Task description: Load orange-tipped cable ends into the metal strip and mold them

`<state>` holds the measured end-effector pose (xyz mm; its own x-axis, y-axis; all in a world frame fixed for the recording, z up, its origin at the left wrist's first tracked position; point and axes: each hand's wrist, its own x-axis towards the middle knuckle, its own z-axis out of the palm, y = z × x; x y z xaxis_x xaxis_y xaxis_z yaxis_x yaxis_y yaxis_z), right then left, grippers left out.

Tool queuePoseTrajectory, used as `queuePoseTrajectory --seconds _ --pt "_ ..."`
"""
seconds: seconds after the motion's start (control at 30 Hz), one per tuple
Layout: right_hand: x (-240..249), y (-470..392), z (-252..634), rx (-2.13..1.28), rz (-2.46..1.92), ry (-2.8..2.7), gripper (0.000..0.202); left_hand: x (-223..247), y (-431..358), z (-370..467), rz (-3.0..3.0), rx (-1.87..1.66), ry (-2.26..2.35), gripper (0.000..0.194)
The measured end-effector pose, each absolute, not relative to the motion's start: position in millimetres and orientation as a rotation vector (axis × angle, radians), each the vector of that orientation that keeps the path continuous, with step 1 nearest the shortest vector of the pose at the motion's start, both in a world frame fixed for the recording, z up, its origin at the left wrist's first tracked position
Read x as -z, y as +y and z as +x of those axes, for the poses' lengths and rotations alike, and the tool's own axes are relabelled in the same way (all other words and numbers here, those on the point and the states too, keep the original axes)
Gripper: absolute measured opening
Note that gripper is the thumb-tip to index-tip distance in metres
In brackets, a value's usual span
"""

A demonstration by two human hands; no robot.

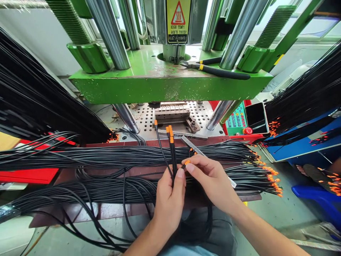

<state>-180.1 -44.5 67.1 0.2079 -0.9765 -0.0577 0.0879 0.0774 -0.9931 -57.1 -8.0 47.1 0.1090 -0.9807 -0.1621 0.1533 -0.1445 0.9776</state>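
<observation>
Several black cables with orange tips (171, 137) stand upright in my left hand (170, 193), pinched between thumb and fingers. One of them leans away to the left, its orange end (156, 122) apart from the others. Just to the right, my right hand (210, 177) pinches the orange end of another black cable (187, 162) between thumb and forefinger. Beneath both hands lie two thick bundles of black cables (106, 156), their orange ends spread at the right. A metal ruler (190, 144) slants under my right hand.
A green press (165, 87) with steel columns rises ahead, bearing a high-temperature warning sign (178, 21). Pliers (223, 71) rest on its plate. Below sits a metal mould (172, 113). A control panel with a red button (247, 131) is at the right. Hanging black cables (39, 89) flank both sides.
</observation>
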Motion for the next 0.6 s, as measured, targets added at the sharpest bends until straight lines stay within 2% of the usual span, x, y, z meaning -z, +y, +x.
queuePoseTrajectory --seconds 0.23,0.6 --pt "-54 -35 -174 1.141 -1.036 1.055 0.010 -41 -8 -59 1.302 1.254 -1.020 0.030" --pt "-50 -38 -186 1.219 -1.108 0.850 0.007 -52 -5 -61 1.131 1.503 -0.916 0.032"
